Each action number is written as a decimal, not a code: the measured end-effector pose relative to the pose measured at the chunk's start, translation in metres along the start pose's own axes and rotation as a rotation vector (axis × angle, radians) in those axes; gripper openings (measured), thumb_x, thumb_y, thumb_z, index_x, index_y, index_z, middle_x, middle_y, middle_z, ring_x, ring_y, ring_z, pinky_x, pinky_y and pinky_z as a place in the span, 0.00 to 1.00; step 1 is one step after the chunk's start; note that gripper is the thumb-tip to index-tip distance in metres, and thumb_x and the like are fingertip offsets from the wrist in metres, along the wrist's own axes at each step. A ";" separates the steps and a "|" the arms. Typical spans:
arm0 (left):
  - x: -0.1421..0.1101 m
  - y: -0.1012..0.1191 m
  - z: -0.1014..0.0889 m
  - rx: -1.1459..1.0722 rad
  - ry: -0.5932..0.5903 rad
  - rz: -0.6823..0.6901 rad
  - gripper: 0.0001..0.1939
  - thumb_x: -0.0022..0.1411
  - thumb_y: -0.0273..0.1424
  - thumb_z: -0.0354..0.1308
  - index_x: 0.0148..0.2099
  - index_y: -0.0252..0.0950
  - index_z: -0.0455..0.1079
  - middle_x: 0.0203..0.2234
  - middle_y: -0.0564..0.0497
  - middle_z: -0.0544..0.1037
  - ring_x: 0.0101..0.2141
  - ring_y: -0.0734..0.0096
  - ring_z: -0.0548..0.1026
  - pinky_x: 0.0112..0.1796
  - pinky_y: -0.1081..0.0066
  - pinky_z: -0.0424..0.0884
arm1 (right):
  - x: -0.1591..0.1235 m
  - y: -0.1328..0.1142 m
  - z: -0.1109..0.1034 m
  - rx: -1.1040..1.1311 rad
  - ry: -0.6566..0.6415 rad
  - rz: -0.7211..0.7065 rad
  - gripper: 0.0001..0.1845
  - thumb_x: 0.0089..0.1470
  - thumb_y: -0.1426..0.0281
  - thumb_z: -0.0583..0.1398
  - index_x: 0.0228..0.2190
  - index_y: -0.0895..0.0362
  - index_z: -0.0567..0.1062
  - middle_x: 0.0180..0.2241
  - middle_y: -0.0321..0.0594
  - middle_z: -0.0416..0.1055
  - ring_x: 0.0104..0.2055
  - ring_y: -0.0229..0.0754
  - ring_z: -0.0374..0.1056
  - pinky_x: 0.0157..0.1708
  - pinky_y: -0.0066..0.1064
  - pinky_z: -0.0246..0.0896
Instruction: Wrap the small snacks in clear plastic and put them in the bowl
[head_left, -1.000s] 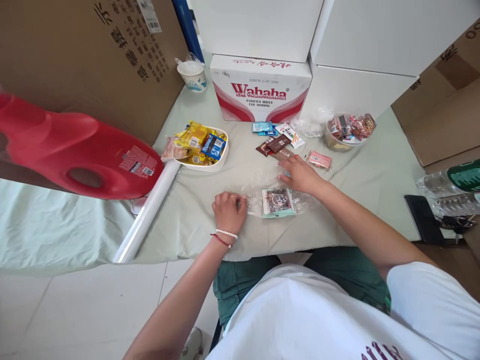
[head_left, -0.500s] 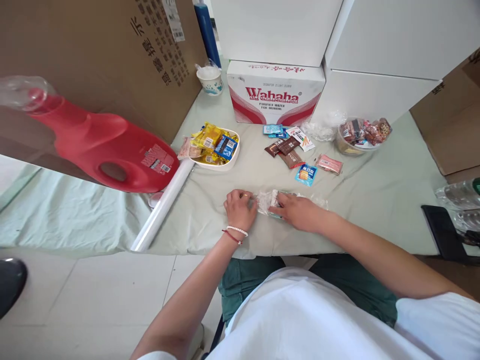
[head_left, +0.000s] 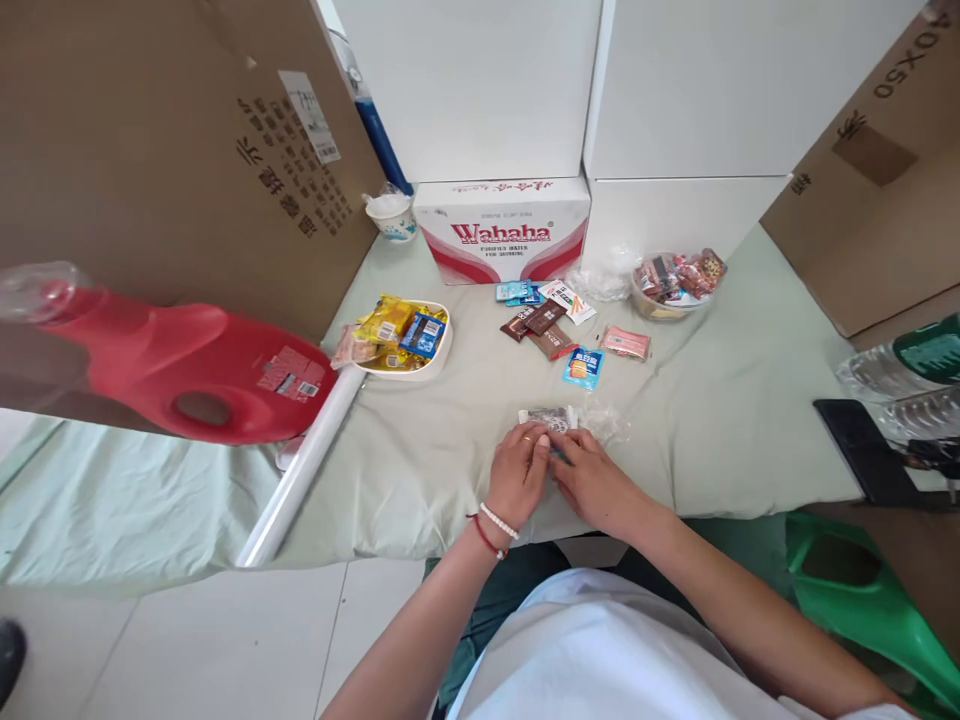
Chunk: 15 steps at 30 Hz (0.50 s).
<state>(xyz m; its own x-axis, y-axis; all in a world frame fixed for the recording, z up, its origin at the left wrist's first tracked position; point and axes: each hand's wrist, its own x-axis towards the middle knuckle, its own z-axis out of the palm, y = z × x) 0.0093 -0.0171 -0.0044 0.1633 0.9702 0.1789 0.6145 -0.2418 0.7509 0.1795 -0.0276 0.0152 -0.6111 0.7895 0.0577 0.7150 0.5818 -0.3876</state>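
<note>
At the front of the table, a small snack packet (head_left: 551, 417) with a dark and white pattern lies among crumpled clear plastic film (head_left: 606, 420). My left hand (head_left: 519, 466), with a ring and two bracelets at the wrist, is closed over its near left part. Close beside it, my right hand (head_left: 596, 480) has its fingers bent and pressed at the near right part. The fingertips of both hands almost meet, and they hide the packet's near side. Beyond my hands lie several loose snacks, among them a blue packet (head_left: 583, 368), a pink packet (head_left: 625, 342) and brown packets (head_left: 551, 340).
On the left are a snack-filled white dish (head_left: 442, 352), a plastic film roll (head_left: 300, 470) and a red jug (head_left: 202, 370). A Wahaba-style water carton (head_left: 510, 235) stands at the back. At right are a clear snack bowl (head_left: 671, 308), a phone (head_left: 862, 450) and bottles (head_left: 911, 360).
My left hand has moved right onto the packet, so both hands are now close together. The packet's patterned face shows beyond my fingers. The head view has shifted.
</note>
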 end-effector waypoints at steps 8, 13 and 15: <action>-0.027 0.003 0.027 0.702 -0.063 0.150 0.25 0.73 0.35 0.50 0.68 0.34 0.64 0.66 0.39 0.70 0.58 0.52 0.72 0.48 0.54 0.71 | -0.034 0.048 -0.009 0.140 0.288 0.718 0.24 0.70 0.54 0.49 0.47 0.57 0.77 0.45 0.49 0.75 0.41 0.50 0.74 0.41 0.40 0.69; -0.031 0.006 0.035 0.850 -0.035 0.167 0.25 0.74 0.32 0.48 0.69 0.31 0.65 0.68 0.40 0.68 0.58 0.54 0.71 0.47 0.55 0.71 | -0.012 0.059 -0.027 0.064 0.217 0.943 0.41 0.70 0.45 0.41 0.68 0.61 0.61 0.59 0.61 0.67 0.56 0.60 0.71 0.47 0.45 0.66; -0.031 0.005 0.036 0.856 -0.043 0.163 0.25 0.74 0.31 0.48 0.69 0.32 0.65 0.68 0.40 0.68 0.58 0.55 0.71 0.47 0.55 0.71 | 0.000 0.057 -0.030 0.094 0.125 0.918 0.43 0.69 0.43 0.40 0.70 0.59 0.56 0.59 0.60 0.68 0.57 0.61 0.70 0.49 0.45 0.65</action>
<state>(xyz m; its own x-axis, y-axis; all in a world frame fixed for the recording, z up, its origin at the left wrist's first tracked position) 0.0352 -0.0490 -0.0286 0.3181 0.9256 0.2049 0.9469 -0.3208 -0.0211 0.2301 0.0113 0.0207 0.2254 0.9510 -0.2119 0.8661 -0.2952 -0.4035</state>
